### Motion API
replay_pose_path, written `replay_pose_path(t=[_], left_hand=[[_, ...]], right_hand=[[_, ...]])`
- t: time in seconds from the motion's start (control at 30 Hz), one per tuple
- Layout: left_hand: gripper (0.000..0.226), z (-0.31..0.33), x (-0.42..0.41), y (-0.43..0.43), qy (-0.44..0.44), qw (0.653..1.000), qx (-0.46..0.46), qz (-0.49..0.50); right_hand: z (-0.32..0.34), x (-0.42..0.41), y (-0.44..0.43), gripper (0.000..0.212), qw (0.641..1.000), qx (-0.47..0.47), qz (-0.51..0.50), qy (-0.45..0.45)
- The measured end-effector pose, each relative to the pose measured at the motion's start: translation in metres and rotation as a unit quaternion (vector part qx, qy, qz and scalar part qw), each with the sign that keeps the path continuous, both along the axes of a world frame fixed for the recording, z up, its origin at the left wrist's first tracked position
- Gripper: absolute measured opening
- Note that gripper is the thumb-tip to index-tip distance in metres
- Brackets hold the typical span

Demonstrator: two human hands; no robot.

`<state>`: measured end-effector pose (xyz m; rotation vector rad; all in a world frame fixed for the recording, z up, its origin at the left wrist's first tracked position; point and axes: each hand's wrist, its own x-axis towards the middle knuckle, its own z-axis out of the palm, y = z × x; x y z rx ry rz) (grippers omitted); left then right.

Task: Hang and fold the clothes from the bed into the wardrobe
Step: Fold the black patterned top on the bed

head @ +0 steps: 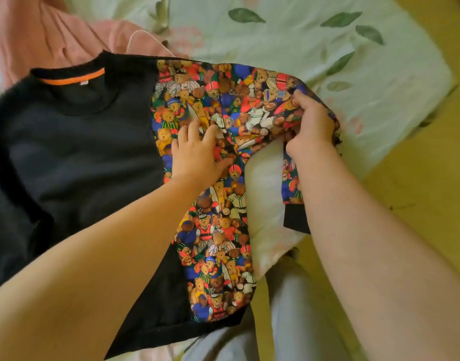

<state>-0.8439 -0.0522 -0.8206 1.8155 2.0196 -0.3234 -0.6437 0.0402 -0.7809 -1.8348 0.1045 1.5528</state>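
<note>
A black sweater (75,152) with an orange neck band and a teddy-bear print side panel and sleeve (223,100) lies spread on the bed (275,35). My left hand (197,149) rests flat on the printed panel near the armpit, fingers spread. My right hand (312,123) grips the printed sleeve and lifts it off the bed, with the sleeve's black cuff (296,217) hanging down behind my forearm.
A pink garment (41,29) with a thin white hanger hook (135,37) lies at the bed's upper left. The leaf-patterned sheet ends at the right, where a yellow floor (419,178) shows. My grey trouser legs (288,321) stand against the bed's edge.
</note>
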Motion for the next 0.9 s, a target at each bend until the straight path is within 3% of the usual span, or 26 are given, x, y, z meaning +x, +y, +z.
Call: replay_pose_path(t=[0.1, 0.2, 0.33, 0.47, 0.57, 0.63, 0.73, 0.8, 0.83, 0.9], left_hand=[[0.118, 0.002, 0.006, 0.026, 0.002, 0.998, 0.039, -0.044], [0.139, -0.004, 0.015, 0.057, 0.061, 0.992, -0.042, -0.102], [0.157, -0.008, 0.021, 0.084, 0.110, 0.977, -0.160, -0.087], [0.162, -0.009, 0.027, 0.085, 0.125, 0.972, -0.184, -0.081], [0.164, -0.013, 0.027, 0.086, 0.127, 0.971, -0.185, -0.082], [0.163, -0.013, 0.023, 0.087, 0.102, 0.974, -0.185, -0.082], [0.145, 0.001, 0.008, 0.095, -0.015, 0.982, -0.184, -0.047], [0.100, 0.021, -0.012, 0.106, -0.213, 0.960, -0.159, 0.088], [0.075, 0.032, -0.023, 0.108, -0.333, 0.914, -0.133, 0.187], [0.046, 0.056, -0.049, 0.104, -0.513, 0.774, -0.063, 0.365]], right_hand=[[0.003, 0.015, 0.003, 0.048, 0.999, 0.022, -0.032, 0.017], [0.008, 0.025, 0.013, 0.067, 0.998, 0.033, -0.047, -0.022], [0.022, 0.036, 0.023, 0.064, 0.993, 0.082, -0.083, -0.021], [0.034, 0.057, 0.030, 0.069, 0.982, 0.138, -0.130, -0.023], [0.046, 0.066, 0.029, 0.037, 0.953, 0.252, -0.162, -0.038], [0.056, 0.055, 0.026, 0.012, 0.931, 0.311, -0.110, -0.155], [0.063, 0.018, 0.007, 0.016, 0.849, 0.372, 0.059, -0.370], [0.057, -0.015, -0.011, 0.017, 0.787, 0.418, 0.171, -0.421], [0.053, -0.032, -0.021, 0.020, 0.761, 0.434, 0.229, -0.424], [0.043, -0.066, -0.041, 0.031, 0.708, 0.449, 0.353, -0.415]])
